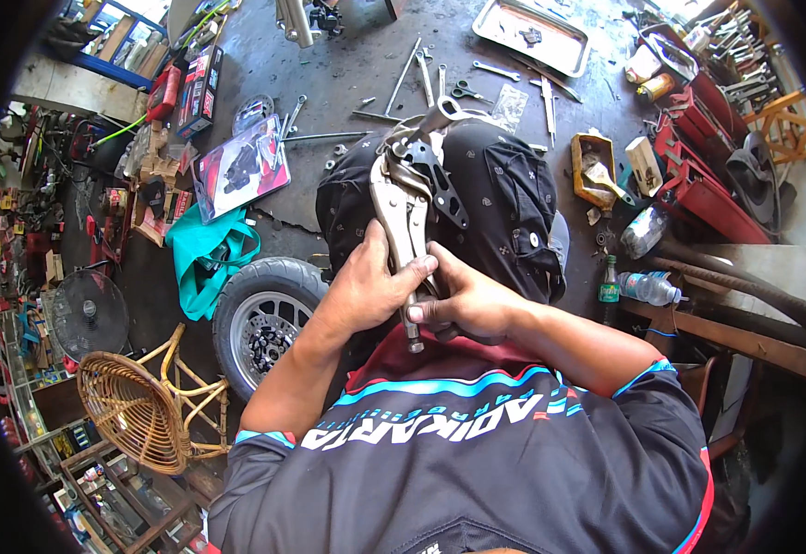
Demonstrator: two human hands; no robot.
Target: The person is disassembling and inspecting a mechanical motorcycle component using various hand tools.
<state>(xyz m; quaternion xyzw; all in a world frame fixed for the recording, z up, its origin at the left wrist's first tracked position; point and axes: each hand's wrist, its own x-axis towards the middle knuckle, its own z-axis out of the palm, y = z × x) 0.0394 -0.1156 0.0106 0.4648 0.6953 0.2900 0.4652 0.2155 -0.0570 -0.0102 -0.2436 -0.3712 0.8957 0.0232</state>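
My left hand and my right hand are both wrapped around the handles of large silver locking pliers, held upright over my lap. The pliers' jaws are at a black metal bracket with holes, between my knees. A steel spanner or tube with a ring end crosses the top of the bracket; exactly how the jaws, bracket and this piece join is hidden. The adjusting screw pokes out below my hands.
A wheel, teal bag and rattan stool lie left. Several tools, a metal tray and a blister pack lie ahead. Right are red toolboxes, a brush in a container and bottles.
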